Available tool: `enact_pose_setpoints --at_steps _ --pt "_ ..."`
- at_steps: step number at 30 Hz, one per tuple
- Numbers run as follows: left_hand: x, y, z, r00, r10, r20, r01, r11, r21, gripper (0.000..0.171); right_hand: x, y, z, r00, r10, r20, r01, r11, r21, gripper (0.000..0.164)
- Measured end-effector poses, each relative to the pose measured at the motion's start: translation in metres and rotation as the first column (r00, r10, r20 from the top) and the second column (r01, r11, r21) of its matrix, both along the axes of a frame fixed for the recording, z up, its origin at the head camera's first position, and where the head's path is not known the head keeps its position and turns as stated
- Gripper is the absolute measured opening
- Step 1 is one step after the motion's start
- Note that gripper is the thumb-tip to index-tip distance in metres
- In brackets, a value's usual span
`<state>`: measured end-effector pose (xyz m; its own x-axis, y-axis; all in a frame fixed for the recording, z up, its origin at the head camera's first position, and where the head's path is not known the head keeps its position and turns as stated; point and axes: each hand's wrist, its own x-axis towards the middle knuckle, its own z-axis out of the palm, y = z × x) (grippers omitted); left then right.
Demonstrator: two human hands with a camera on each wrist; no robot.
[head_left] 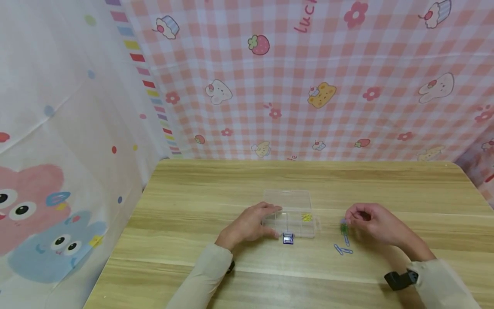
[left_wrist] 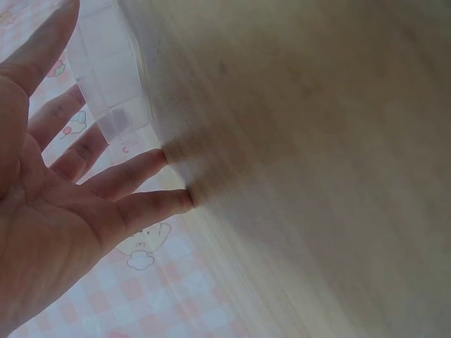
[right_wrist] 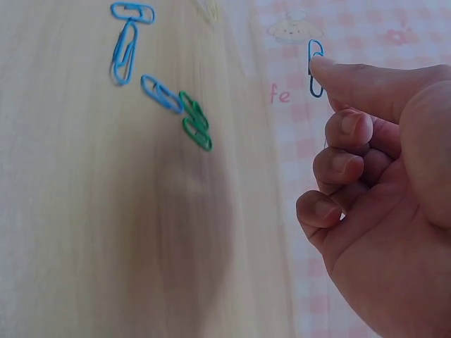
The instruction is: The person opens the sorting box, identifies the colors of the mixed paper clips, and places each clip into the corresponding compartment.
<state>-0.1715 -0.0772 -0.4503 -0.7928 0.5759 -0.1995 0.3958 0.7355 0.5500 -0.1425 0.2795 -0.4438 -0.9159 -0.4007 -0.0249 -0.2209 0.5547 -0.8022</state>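
A clear plastic compartment box (head_left: 299, 235) lies on the table with its lid (head_left: 287, 199) folded open toward the back. Some yellow paper clips (head_left: 306, 217) fill one compartment. At the box's left end, my left hand (head_left: 252, 221) spans it, thumb by the front edge and fingers toward the back; its fingers look straight and spread in the left wrist view. My right hand (head_left: 372, 225) is raised right of the box. Between thumb and index finger it pinches a blue paper clip (right_wrist: 316, 88). Below lie green paper clips (right_wrist: 195, 116) and three blue paper clips (right_wrist: 162, 94).
A small dark purple-blue and silvery item (head_left: 287, 238) sits at the box's front edge, near the left thumb. The wooden table (head_left: 185, 189) meets a pink checked cloth (head_left: 239, 111) at the back. A white printed cloth (head_left: 85, 128) hangs at the left.
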Motion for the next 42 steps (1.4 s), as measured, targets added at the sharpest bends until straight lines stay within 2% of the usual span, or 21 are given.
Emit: enact_pose_setpoints --at_steps 11,27,42 --pt "-0.001 -0.001 -0.002 1.0 -0.004 0.001 0.004 1.0 -0.001 0.07 -0.007 -0.021 0.012 1.0 -0.002 0.031 0.001 1.0 0.03 0.005" --pt "-0.001 0.0 -0.002 1.0 0.001 0.004 -0.001 1.0 -0.013 0.07 -0.017 -0.051 0.013 0.997 0.06 0.047 -0.061 0.998 0.015 0.011" --pt "-0.001 0.001 0.0 1.0 -0.001 0.007 0.001 1.0 -0.015 0.07 -0.019 -0.066 0.009 0.994 0.097 0.046 -0.095 0.995 -0.04 0.012"
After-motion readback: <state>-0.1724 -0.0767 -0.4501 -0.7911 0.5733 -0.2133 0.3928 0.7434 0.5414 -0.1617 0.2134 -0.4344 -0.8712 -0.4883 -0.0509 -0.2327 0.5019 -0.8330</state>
